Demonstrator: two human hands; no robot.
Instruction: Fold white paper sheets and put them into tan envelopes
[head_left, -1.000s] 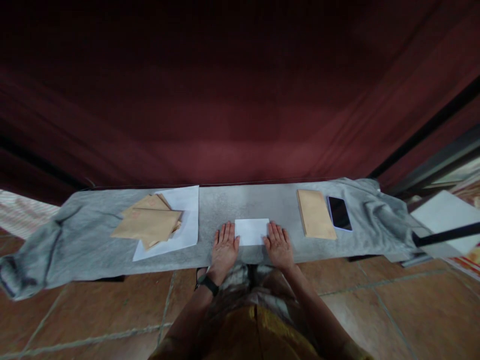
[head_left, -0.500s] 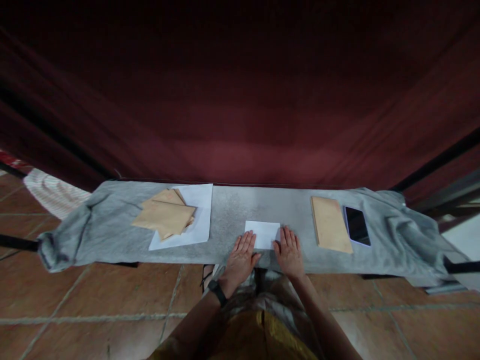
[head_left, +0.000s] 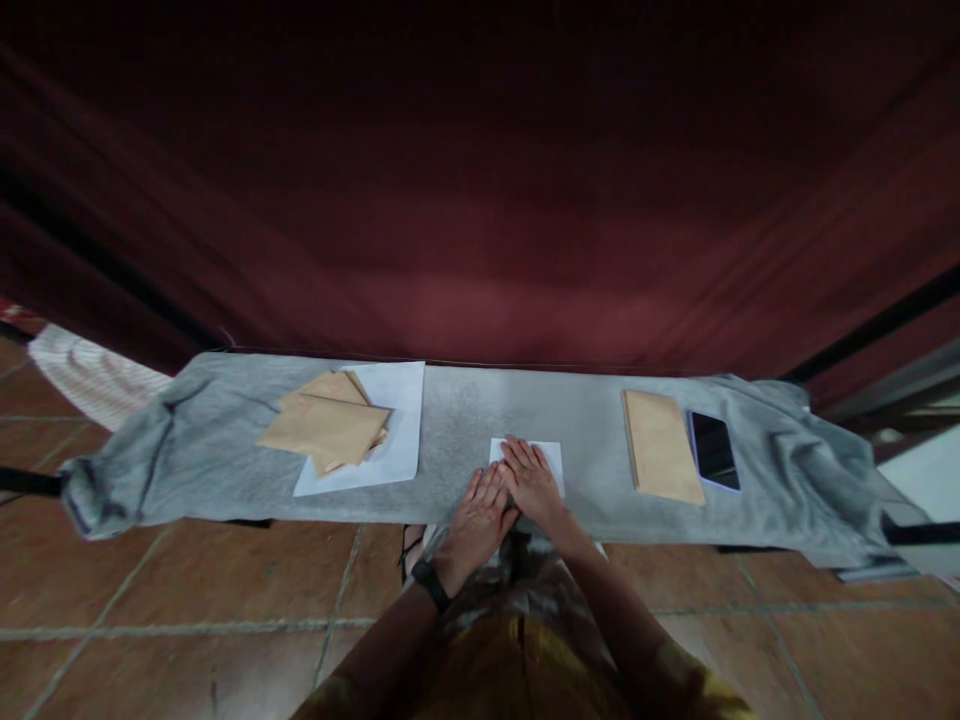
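A small folded white paper [head_left: 547, 455] lies on the grey cloth-covered table [head_left: 465, 420] right in front of me. My right hand [head_left: 531, 478] lies flat on the paper, fingers stretched out and pointing to the far left. My left hand [head_left: 480, 512], with a dark watch at its wrist, rests flat on the cloth at the paper's near left corner, its fingertips touching my right hand.
A loose pile of tan envelopes [head_left: 326, 428] sits on a white sheet [head_left: 394, 420] at the left. At the right lie a neat stack of tan envelopes [head_left: 660, 445] and a dark phone [head_left: 712, 450]. A dark red curtain hangs behind; tiled floor lies below.
My right hand has slid left from the paper's right edge onto the paper itself. My left hand has stayed at the near left corner. The view shifted slightly.
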